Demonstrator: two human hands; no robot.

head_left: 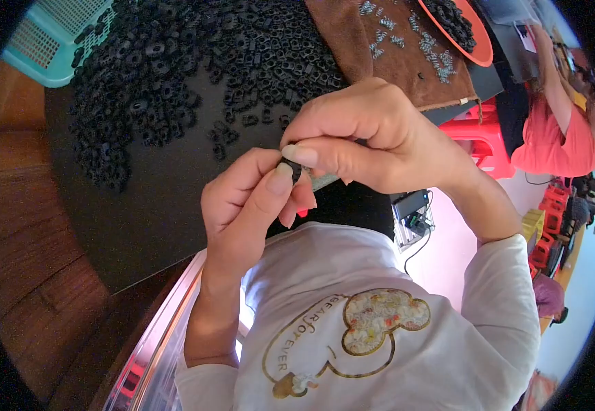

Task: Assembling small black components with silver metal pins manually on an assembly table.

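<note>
Close in front of my body, my left hand (239,198) pinches a small black plastic part (295,168) between thumb and fingers. My right hand (373,133) meets it from the right, its thumb and bent forefinger closed at the top of the same part. Fingertips cover most of the piece, so its full shape is hidden. Beyond my hands a big heap of small black plastic parts (154,48), many ring-like or with holes, spreads over the dark tabletop (167,205). A few loose pieces lie just past my fingers.
Small metal springs (441,65) lie scattered on a brown cloth (397,65) at the far right. An orange bowl (484,56) of dark parts stands beside them. A teal basket (47,68) sits far left. Right of the table are a red stool (492,140) and another person (561,140).
</note>
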